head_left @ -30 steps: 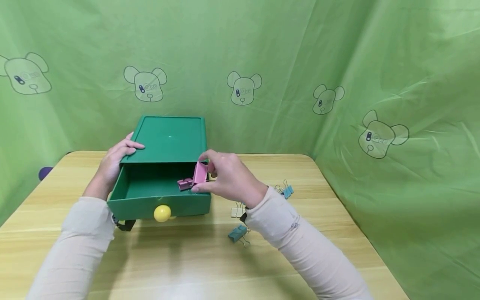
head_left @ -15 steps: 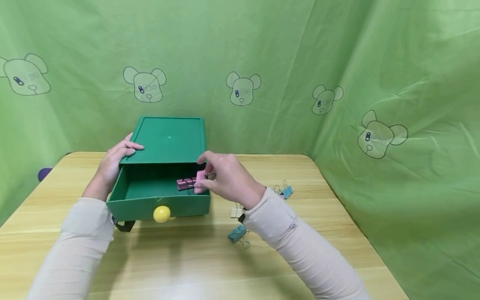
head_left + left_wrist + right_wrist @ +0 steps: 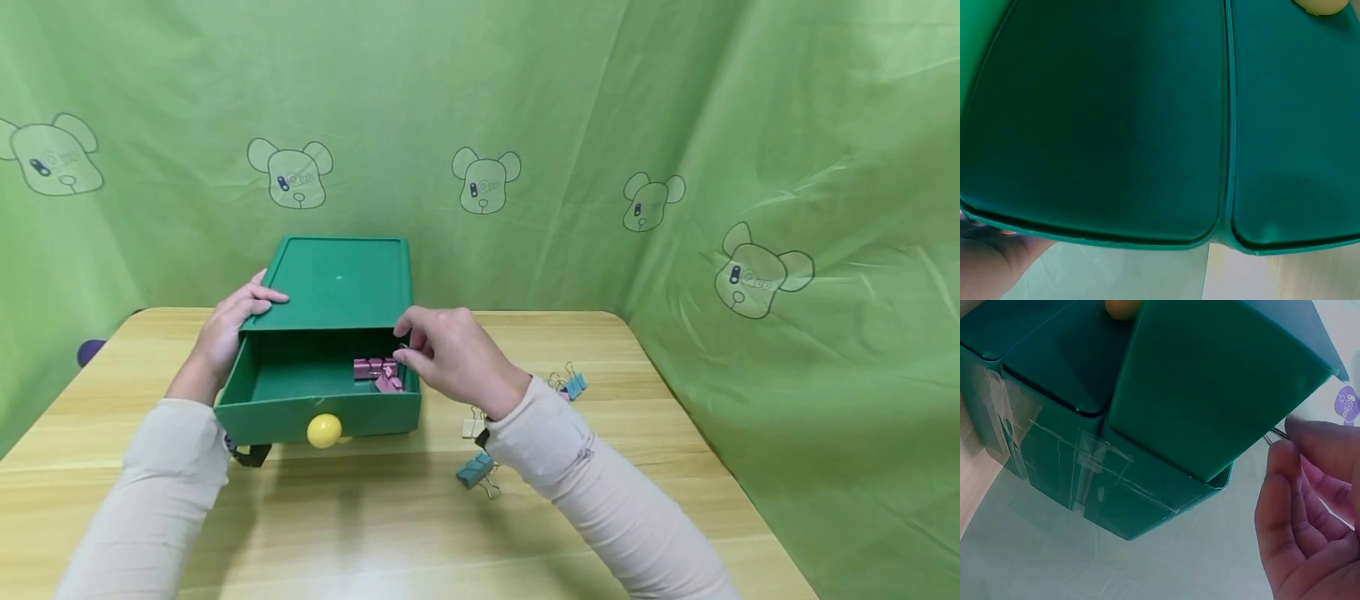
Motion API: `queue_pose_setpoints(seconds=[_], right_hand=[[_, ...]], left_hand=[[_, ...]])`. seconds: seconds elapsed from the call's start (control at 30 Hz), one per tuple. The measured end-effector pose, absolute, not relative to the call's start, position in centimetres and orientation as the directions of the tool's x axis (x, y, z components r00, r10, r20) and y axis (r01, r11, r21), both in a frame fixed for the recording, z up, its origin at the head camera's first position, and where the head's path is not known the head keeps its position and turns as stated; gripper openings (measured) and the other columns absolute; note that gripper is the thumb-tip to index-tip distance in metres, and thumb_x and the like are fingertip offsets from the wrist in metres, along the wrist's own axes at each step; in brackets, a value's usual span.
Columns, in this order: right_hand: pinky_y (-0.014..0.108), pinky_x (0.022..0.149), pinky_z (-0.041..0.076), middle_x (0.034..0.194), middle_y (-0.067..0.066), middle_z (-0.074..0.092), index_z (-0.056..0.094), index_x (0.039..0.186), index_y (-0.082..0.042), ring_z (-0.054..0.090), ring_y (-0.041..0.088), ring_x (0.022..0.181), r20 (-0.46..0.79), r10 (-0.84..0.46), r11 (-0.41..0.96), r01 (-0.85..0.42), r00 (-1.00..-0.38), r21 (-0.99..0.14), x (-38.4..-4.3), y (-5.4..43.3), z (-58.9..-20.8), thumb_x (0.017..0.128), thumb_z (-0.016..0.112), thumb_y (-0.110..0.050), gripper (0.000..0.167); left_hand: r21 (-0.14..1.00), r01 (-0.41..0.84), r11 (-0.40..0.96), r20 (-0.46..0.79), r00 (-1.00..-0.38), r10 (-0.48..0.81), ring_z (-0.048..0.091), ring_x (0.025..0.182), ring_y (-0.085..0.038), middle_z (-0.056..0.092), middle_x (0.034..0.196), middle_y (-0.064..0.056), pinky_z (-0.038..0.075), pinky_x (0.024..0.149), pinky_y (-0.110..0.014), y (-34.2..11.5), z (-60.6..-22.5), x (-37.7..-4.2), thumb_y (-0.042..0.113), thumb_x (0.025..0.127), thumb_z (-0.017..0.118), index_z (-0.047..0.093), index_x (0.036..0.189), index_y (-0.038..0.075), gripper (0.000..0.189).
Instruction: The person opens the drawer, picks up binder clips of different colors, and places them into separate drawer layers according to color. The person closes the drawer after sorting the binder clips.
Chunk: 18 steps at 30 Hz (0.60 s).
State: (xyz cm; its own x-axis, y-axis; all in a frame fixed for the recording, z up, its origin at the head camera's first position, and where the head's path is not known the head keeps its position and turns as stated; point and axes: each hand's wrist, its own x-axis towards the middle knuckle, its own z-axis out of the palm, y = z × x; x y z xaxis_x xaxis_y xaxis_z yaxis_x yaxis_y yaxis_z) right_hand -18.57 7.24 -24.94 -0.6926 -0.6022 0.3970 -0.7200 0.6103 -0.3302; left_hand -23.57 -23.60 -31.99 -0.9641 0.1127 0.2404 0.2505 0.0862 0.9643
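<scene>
My left hand (image 3: 232, 325) rests against the left side of a green drawer cabinet (image 3: 337, 279), its fingers laid over the top edge. The top drawer (image 3: 258, 423), with a round yellow knob (image 3: 324, 431), is pulled out toward me. Inside it on the right lie two pink binder clips, one dark pink (image 3: 367, 368) and one nearer the front (image 3: 389, 382). My right hand (image 3: 457, 354) is over the drawer's right wall. In the right wrist view, thumb and finger pinch a thin wire handle (image 3: 1279, 434); the drawer wall hides the rest of that clip.
To the right on the wooden table (image 3: 600, 467) lie a teal binder clip (image 3: 476, 470), a white one (image 3: 473, 427) and a small group with a blue clip (image 3: 575, 385). Green curtains with bear outlines surround the table. Closed drawers (image 3: 1097, 137) sit below the pulled-out one.
My right hand has lowered the pink binder clip from upright at the fingertips to down inside the drawer beside the darker one. The left hand has stayed on the cabinet.
</scene>
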Motion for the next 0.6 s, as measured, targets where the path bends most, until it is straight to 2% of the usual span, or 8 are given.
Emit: queue_pose_setpoints(seconds=[0.1,0.23,0.43,0.6], right_hand=[[0.013,0.06,0.048,0.077,0.003,0.068,0.07,0.095,-0.002,0.061,0.009,0.065,0.431,-0.614,0.581,-0.748,-0.662,-0.322,-18.7,7.18,-25.07,0.088,0.068,-0.001,0.008],[0.012,0.065,0.049,0.081,0.006,0.07,0.071,0.088,0.0,0.065,0.011,0.07,0.469,-0.63,0.546,-0.782,-0.62,-0.3,-18.73,7.04,-25.15,0.086,0.062,0.006,0.011],[0.011,0.062,0.049,0.078,0.006,0.069,0.069,0.087,0.0,0.063,0.01,0.065,0.517,-0.62,0.496,-0.805,-0.59,-0.324,-18.6,6.88,-25.19,0.086,0.06,0.008,0.012],[0.011,0.061,0.049,0.078,0.008,0.069,0.067,0.087,0.002,0.063,0.011,0.064,0.589,-0.608,0.42,-0.845,-0.532,-0.33,-18.95,6.74,-25.54,0.086,0.062,0.008,0.008]], left_hand=[[0.964,0.252,0.088,0.241,-0.964,0.114,-0.01,0.146,-0.032,0.0,0.163,-0.003,-0.007,0.11,-0.062,-23.6,-32.01,-23.58,0.017,0.102,0.034,0.068,0.098,0.031,0.037],[0.962,0.257,0.092,0.246,-0.962,0.115,-0.01,0.146,-0.032,0.0,0.163,-0.004,-0.007,0.11,-0.061,-23.6,-31.99,-23.59,0.017,0.102,0.034,0.068,0.098,0.031,0.037],[0.96,0.263,0.092,0.252,-0.96,0.118,-0.009,0.146,-0.032,0.001,0.163,-0.004,-0.007,0.111,-0.061,-23.68,-32.06,-23.62,0.017,0.102,0.034,0.069,0.098,0.031,0.038],[0.962,0.26,0.086,0.249,-0.961,0.118,-0.009,0.146,-0.031,0.001,0.163,-0.004,-0.007,0.111,-0.06,-23.68,-32.04,-23.61,0.017,0.102,0.034,0.069,0.098,0.031,0.039]])
